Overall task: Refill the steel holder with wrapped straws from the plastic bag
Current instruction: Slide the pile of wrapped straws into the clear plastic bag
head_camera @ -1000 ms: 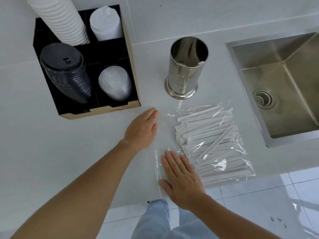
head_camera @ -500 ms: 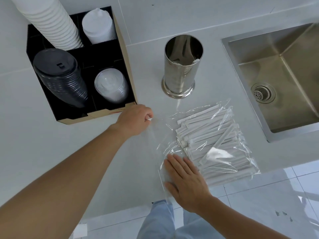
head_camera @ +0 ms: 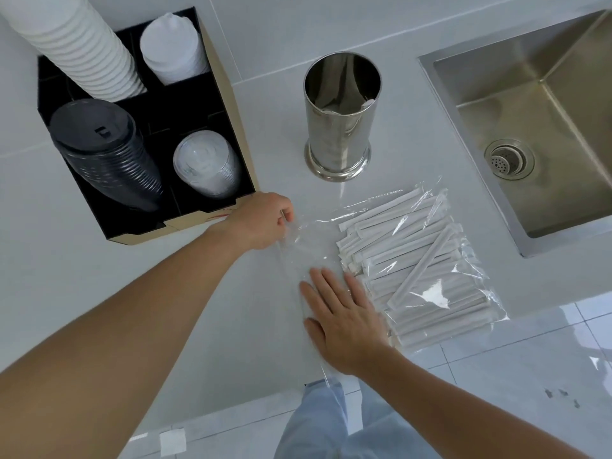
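Since a second ago the left hand (head_camera: pixel 261 220) has curled from flat into a pinch on the open end of the clear plastic bag (head_camera: pixel 381 260). Nearest, the right hand (head_camera: pixel 344 316) lies flat, fingers (head_camera: pixel 326 281) straight, pressing the bag onto the pale desk (head_camera: pixel 215 309). White paper-wrapped straws (head_camera: pixel 417 266) fill its right part. Beyond stands the upright cylindrical steel holder (head_camera: pixel 341 117).

Bright even light; glare on plastic bag (head_camera: pixel 433 294); wide-angle edge distortion.
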